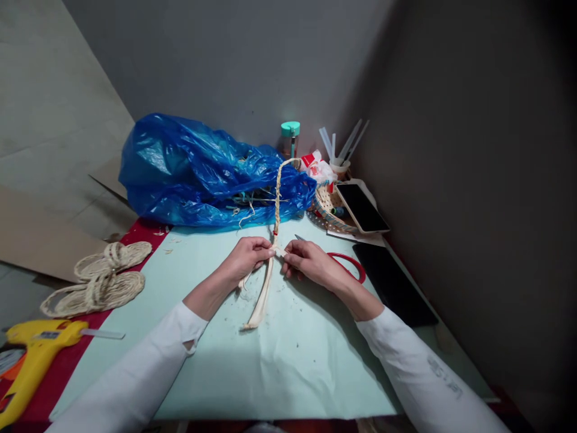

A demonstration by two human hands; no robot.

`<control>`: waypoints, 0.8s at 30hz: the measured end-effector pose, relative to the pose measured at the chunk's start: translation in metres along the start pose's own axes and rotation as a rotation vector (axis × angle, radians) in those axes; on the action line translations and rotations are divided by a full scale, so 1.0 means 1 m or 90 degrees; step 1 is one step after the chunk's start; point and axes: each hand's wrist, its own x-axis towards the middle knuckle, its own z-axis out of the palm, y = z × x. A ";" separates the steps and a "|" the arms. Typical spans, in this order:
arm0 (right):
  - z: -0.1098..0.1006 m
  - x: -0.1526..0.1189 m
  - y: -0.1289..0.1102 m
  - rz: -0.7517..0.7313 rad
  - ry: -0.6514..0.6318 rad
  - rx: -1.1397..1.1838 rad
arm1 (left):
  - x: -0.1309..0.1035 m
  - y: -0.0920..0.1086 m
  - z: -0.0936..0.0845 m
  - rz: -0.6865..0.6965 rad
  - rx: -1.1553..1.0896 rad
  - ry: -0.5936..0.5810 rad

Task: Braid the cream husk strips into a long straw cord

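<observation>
A pale braided strand (pixel 277 201) runs down from beside the blue bag toward my hands, with loose flat fibre strips (pixel 261 300) hanging from its lower end onto the pale green sheet. My left hand (pixel 253 255) pinches the fibre just below the braid. Between thumb and fingers my right hand (pixel 306 260) grips a short pale strip of the same fibre, drawn out to the right. Red-handled scissors (pixel 360 270) lie partly hidden under my right hand, the blade tip showing beyond it.
A big blue plastic bag (pixel 198 174) lies at the back. On the right are a phone (pixel 364 207), a woven basket (pixel 327 201), a dark flat slab (pixel 396 288) and a cup of glue sticks (pixel 340 165). Woven sandals (pixel 99 282) and a yellow glue gun (pixel 40 343) rest left.
</observation>
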 end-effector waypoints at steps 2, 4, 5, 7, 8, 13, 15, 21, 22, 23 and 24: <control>0.004 -0.001 -0.001 0.013 0.012 -0.001 | 0.000 0.000 0.001 0.013 -0.003 -0.001; 0.007 -0.002 -0.005 0.024 0.028 -0.011 | 0.000 -0.002 0.002 0.018 -0.016 -0.002; 0.007 -0.003 -0.007 0.027 0.037 -0.025 | 0.000 -0.002 0.002 0.017 -0.025 -0.004; 0.005 -0.005 -0.014 0.030 0.052 -0.070 | 0.001 -0.005 0.004 0.018 -0.048 -0.008; 0.004 -0.006 -0.018 0.030 0.057 -0.095 | 0.001 -0.006 0.005 0.017 -0.060 -0.009; 0.000 -0.007 -0.026 0.040 0.075 -0.159 | -0.001 -0.008 0.010 -0.024 -0.146 -0.029; 0.001 -0.006 -0.025 0.032 0.077 -0.171 | -0.002 -0.008 0.012 -0.039 -0.173 -0.038; 0.002 -0.007 -0.020 -0.023 0.083 -0.212 | -0.002 -0.010 0.013 -0.051 -0.154 0.049; 0.002 -0.007 -0.021 -0.017 0.082 -0.221 | -0.002 -0.010 0.014 -0.054 -0.146 0.061; 0.001 -0.008 -0.021 -0.007 0.082 -0.229 | -0.002 -0.009 0.015 -0.059 -0.139 0.071; 0.000 -0.008 -0.021 0.004 0.078 -0.237 | -0.002 -0.008 0.016 -0.065 -0.133 0.078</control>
